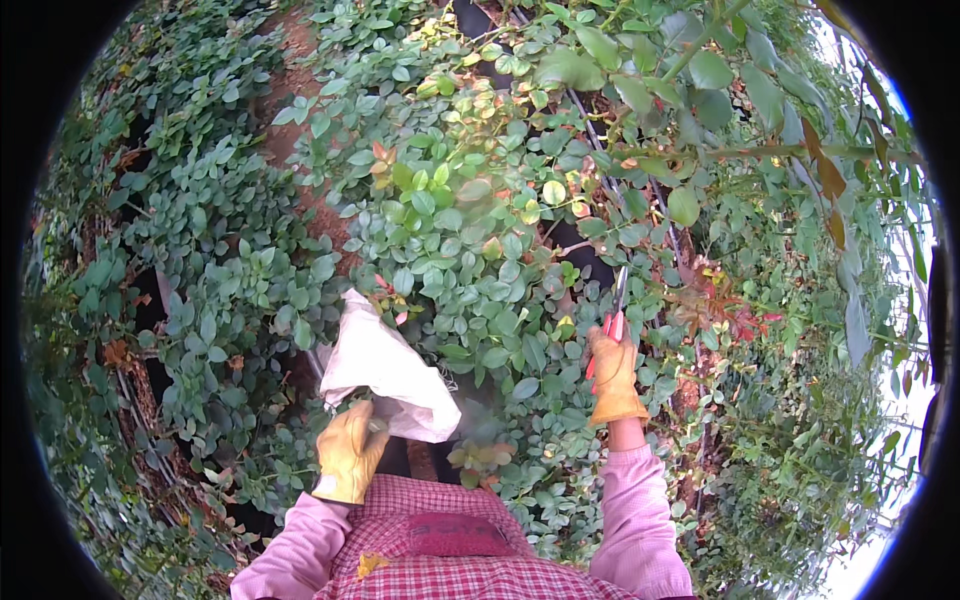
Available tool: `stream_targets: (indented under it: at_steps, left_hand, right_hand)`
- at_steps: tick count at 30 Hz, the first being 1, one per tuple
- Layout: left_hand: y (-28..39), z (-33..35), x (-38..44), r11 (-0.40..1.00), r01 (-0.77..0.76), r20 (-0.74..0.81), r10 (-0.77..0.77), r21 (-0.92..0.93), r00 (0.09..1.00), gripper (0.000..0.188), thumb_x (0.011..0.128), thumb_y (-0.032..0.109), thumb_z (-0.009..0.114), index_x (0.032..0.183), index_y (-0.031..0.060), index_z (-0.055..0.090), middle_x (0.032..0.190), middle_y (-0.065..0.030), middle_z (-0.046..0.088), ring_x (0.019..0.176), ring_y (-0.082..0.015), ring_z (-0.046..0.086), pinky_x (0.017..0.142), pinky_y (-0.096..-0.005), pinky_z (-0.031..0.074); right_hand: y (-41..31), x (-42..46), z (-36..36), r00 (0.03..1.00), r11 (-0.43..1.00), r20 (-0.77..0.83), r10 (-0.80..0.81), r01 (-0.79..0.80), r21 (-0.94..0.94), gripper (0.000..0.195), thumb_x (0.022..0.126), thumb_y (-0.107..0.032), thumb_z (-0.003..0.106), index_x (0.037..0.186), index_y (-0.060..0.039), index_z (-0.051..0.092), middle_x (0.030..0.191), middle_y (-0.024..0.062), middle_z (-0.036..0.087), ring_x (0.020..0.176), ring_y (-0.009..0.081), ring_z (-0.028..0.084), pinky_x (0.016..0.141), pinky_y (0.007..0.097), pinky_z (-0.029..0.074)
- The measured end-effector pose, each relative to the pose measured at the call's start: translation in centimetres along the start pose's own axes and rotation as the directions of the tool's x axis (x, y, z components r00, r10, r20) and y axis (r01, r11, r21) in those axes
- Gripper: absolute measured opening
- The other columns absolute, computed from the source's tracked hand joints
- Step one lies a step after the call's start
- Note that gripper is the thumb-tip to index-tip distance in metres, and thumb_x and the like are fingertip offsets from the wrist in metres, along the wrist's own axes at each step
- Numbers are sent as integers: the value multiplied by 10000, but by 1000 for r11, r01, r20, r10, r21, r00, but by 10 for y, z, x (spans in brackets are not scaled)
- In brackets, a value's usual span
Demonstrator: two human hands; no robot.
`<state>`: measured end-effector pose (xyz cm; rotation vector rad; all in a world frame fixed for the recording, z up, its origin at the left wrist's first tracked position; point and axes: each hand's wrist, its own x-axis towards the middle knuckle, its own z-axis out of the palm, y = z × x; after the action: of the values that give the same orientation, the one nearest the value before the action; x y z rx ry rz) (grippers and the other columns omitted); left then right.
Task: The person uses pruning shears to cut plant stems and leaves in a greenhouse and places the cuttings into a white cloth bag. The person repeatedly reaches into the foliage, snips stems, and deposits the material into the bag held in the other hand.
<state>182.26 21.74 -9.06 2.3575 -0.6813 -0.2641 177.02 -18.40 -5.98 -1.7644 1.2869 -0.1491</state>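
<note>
My left hand (349, 454), in a yellow work glove, is curled at the near left edge of a white cloth sack (390, 375). The sack spreads crumpled in front of my waist, over the leaves. Something small and pale green shows between the thumb and forefinger; what it is I cannot tell. Farther right, my right hand (616, 375) wears a similar glove and grips red-handled pruning shears (615, 322). Their metal blades point away from me into the rose foliage (480, 277). Whether the blades touch a stem is hidden among the leaves.
Dense leafy bushes (210, 225) fill the left side, with a strip of reddish soil (300, 82) between rows. A thorny cane (795, 152) reaches in close at upper right. Dark irrigation tubing (592, 135) runs along the row. A checked apron (450, 574) covers my front.
</note>
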Motion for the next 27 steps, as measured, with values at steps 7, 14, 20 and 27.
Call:
stream_targets:
  at_steps: [7,14,20,27]
  left_hand:
    - [-38,9,24,966,78,85,-101,247,991,943,547,266,854,1340,-25,435,1348,-267,483,1258,-454,458,1042,-514,389]
    - [-88,54,70,929,83,175,-155,360,972,953,535,296,863,1338,11,438,1208,-221,579,1147,-396,535,1015,-517,391]
    - [-118,72,103,966,186,275,-231,180,933,303,722,143,692,1014,109,620,972,-130,677,936,-371,632,785,-457,502]
    - [-135,36,92,969,228,122,-239,93,963,432,645,-10,497,1047,82,626,1021,-163,668,994,-390,604,846,-466,482]
  right_hand:
    - [-98,30,-39,917,500,133,-377,322,-804,467,870,-266,621,1279,-70,509,1037,237,655,892,411,657,763,466,538]
    - [-202,67,-121,941,273,112,-319,204,-940,320,929,-244,531,1191,-62,558,955,237,673,891,424,652,759,487,516]
    - [-119,181,-172,889,71,379,-256,409,-910,321,900,-222,501,1154,-36,561,931,239,669,888,410,655,761,487,513]
    - [-95,218,-156,655,-255,714,-250,667,-701,235,864,-164,510,1049,-53,603,886,183,658,841,358,650,720,425,528]
